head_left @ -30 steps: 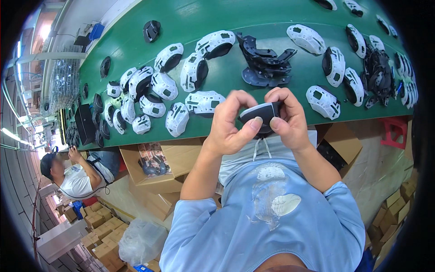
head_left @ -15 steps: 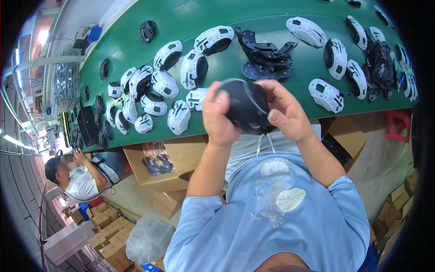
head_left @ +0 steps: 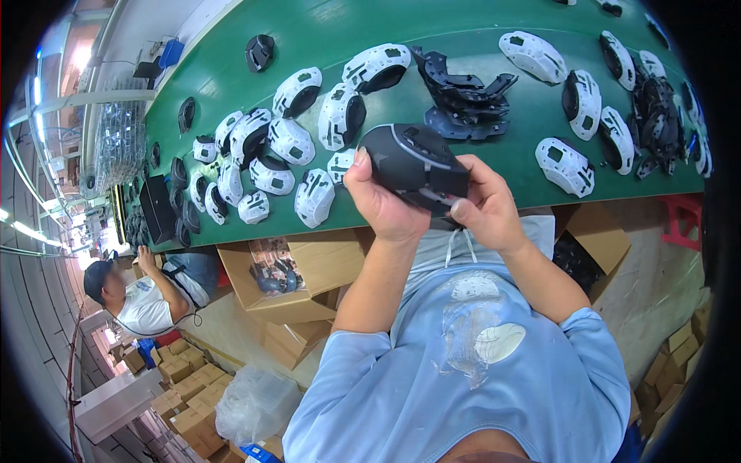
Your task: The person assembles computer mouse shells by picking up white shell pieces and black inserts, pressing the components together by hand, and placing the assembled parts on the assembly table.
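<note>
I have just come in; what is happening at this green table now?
A person in a blue shirt holds a black rounded shell with both hands, near the front edge of the green table. The left hand supports one side; the right hand grips the other end. White shells with dark parts lie on both sides, and dark curved pieces are piled beyond the hands. Another person is at the left.

Green table (head_left: 220, 85) above pale floor (head_left: 634, 266)
</note>
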`<state>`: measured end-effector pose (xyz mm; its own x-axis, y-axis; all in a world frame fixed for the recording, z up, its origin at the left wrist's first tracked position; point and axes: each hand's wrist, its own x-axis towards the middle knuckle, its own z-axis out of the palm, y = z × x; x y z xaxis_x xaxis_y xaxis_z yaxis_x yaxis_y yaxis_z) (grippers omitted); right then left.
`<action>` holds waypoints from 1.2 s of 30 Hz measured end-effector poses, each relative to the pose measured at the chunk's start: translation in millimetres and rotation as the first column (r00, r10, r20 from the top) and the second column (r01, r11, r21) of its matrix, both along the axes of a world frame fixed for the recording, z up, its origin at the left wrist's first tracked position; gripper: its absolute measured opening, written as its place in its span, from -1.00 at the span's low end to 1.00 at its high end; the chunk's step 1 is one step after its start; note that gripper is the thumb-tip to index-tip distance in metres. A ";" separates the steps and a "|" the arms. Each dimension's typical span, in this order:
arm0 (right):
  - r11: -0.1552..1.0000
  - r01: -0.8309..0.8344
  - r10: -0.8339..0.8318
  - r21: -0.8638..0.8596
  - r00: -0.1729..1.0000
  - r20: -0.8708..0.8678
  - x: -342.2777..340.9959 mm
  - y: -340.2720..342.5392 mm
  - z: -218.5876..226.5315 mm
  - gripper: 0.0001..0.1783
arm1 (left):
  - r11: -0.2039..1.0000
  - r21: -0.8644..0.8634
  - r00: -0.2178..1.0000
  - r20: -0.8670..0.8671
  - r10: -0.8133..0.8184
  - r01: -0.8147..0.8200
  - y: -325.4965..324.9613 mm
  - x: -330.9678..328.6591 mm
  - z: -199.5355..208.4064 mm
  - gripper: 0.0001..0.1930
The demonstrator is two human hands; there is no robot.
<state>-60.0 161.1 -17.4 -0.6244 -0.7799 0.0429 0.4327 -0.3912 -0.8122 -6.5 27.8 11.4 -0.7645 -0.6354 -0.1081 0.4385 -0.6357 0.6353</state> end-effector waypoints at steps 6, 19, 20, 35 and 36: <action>0.988 0.115 -0.109 0.104 0.992 -0.061 7.5 -5.7 -4.3 -0.39 | 0.997 0.007 0.993 0.091 0.074 -0.075 6.6 -4.7 2.2 -0.49; 0.998 0.042 -0.030 0.035 0.955 -0.294 -10.6 3.1 31.2 -0.64 | 0.621 -0.767 0.977 0.215 0.012 0.161 6.4 26.1 19.8 -0.77; 0.997 0.059 -0.036 0.057 0.942 -0.334 -9.2 4.9 34.4 -0.66 | 0.615 -0.773 0.980 0.199 0.008 0.152 7.6 27.4 19.6 -0.78; 0.935 0.342 -0.325 0.092 0.932 -0.157 -68.3 54.6 28.4 -0.56 | 0.898 -0.267 0.829 0.534 -0.164 0.350 -125.2 -240.9 29.7 -0.41; 0.929 0.358 -0.290 0.099 0.866 -0.408 -79.8 66.7 34.1 -0.64 | 0.889 -0.249 0.816 0.543 -0.199 0.383 -146.4 -258.5 20.0 -0.40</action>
<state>-139.8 227.8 16.7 -0.8044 -0.5531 0.2168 -0.0499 -0.3007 -0.9524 -265.0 -118.6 31.4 -0.8199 -0.4578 -0.3437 -0.1614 -0.3911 0.9061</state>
